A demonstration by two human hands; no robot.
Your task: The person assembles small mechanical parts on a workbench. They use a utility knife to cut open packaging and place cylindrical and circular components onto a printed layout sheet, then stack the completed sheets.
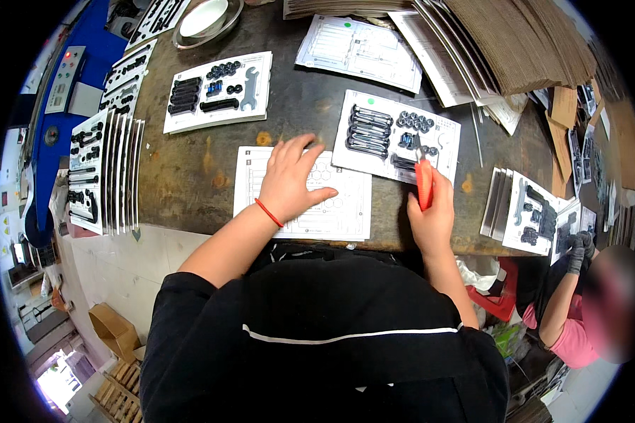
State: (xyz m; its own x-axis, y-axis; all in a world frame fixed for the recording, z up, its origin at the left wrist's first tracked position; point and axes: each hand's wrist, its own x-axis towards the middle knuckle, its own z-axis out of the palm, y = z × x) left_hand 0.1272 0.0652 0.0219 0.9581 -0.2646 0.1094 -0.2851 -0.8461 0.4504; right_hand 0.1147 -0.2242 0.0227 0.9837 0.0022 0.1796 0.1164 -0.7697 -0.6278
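The right hand [430, 215] is closed tight around a tool with red handles [424, 185], a little right of the middle of the frame. Its thin metal tip points up at a white card [450, 134] that has black bolts [369, 131] in a row and a small heap of dark nuts [415, 122] on it. The tip sits right at the small parts near the middle of that card; I cannot tell if it has one pinched.

The left hand [289, 182] lies flat and open in the middle of the frame. It holds nothing and just presses down on a printed paper sheet [346, 218] on the dark worn table [190, 169].

It looks to me like parts are being set into place on the card, one by one, and the sheet under the left hand is waiting its turn. The next move needs a steady tip and a soft squeeze, so the little nuts do not roll off.

In the upper left of the frame lies a finished card with bolts and a small wrench [249, 88]. A stack of filled cards [106, 173] stands at the left edge. Brown cardboard sheets [515, 42] pile up at the upper right. Another person's gloved hand [578, 250] works at the lower right
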